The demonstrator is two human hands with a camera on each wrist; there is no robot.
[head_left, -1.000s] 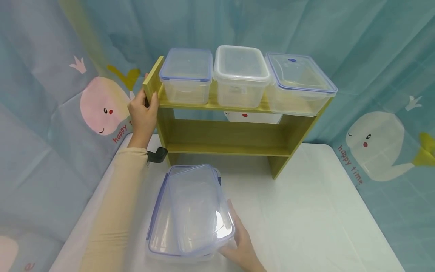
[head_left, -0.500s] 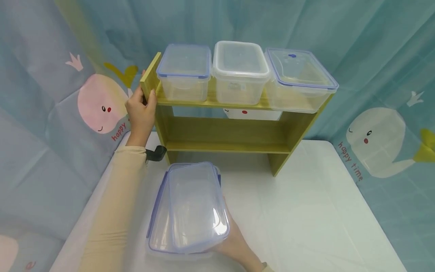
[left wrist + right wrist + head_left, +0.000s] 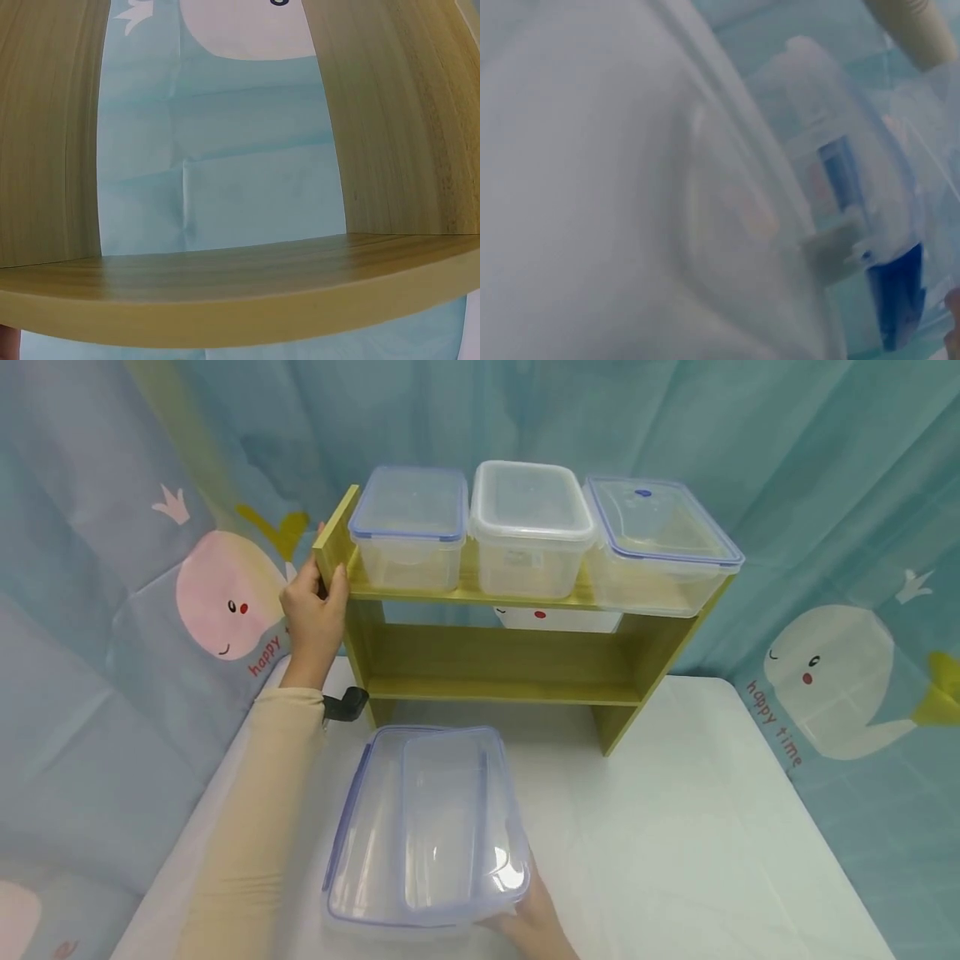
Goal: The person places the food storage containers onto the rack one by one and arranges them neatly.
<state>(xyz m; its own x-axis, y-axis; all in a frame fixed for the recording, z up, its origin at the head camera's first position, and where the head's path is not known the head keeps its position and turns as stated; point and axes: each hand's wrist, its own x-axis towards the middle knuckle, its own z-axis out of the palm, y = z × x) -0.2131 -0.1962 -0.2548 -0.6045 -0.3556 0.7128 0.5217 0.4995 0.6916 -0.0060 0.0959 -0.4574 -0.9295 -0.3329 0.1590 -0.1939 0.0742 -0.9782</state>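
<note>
In the head view, my left hand (image 3: 313,625) grips the left side panel (image 3: 335,539) of a wooden shelf. A fingertip (image 3: 9,343) shows at the lower left corner of the left wrist view. At the front, my right hand (image 3: 536,917) holds a clear blue-rimmed food container (image 3: 442,822) by its right side; its fingers are mostly hidden. This container overlaps a larger clear food container (image 3: 363,852) with blue side latches on the table. Whether the two touch, I cannot tell. A blurred clear container (image 3: 622,187) and a blue latch (image 3: 898,292) fill the right wrist view.
Three lidded clear containers stand in a row on the top shelf: a blue-rimmed one (image 3: 408,522), a white-lidded one (image 3: 533,531) and a wider blue-rimmed one (image 3: 663,543). The lower shelf board (image 3: 502,689) lies beneath. White cloth (image 3: 697,843) covers the table; printed curtains (image 3: 847,485) surround it.
Held by my right hand, the upper container shifts slightly left at first, then right, and now sits straighter over the larger one. My left hand stays on the shelf panel.
</note>
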